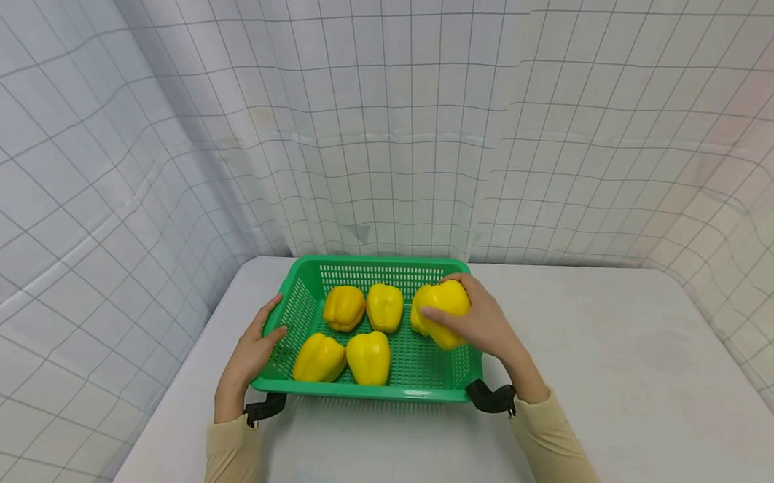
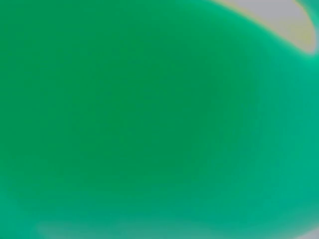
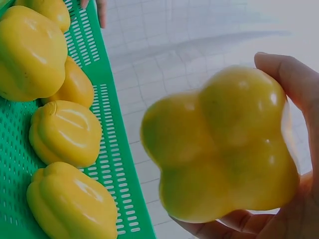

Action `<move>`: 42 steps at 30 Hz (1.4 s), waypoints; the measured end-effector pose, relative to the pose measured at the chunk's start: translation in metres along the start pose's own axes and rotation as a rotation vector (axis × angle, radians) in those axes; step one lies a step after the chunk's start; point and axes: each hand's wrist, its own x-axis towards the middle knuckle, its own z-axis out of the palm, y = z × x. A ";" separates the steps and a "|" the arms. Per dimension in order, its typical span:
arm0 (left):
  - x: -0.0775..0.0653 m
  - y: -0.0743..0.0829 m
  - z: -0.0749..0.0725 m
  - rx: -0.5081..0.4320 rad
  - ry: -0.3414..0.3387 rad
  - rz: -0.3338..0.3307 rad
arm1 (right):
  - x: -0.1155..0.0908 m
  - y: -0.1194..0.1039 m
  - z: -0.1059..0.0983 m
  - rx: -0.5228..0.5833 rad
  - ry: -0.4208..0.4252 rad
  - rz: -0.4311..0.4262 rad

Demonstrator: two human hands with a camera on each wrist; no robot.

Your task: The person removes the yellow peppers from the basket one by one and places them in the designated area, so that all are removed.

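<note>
A yellow bell pepper (image 1: 448, 303) is in my right hand (image 1: 488, 323), which grips it above the right side of a green plastic basket (image 1: 366, 392). Its four-lobed end faces the camera in the right wrist view, with thumb and fingers curled round its sides. Another yellow pepper (image 1: 419, 320) sits partly hidden behind it in the basket. My left hand (image 1: 251, 355) holds the basket's left rim, thumb over the edge and fingers along the outside. Blurred green basket wall (image 2: 124, 119) fills nearly all of the left wrist view.
Several more yellow peppers lie in the basket, among them one at the front left (image 1: 319, 358) and one at the back (image 1: 385, 307). The basket stands on a white table (image 1: 616, 377). Behind and at both sides hangs a white checked curtain (image 1: 392, 140).
</note>
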 end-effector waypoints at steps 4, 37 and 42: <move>0.000 0.000 0.000 0.001 -0.005 -0.002 | -0.001 0.004 -0.003 0.031 0.044 0.000; 0.001 -0.003 0.000 0.002 -0.009 0.001 | -0.010 0.047 -0.027 0.278 0.525 0.041; 0.001 -0.002 0.000 -0.002 -0.011 -0.002 | -0.010 0.056 -0.025 0.296 0.584 0.057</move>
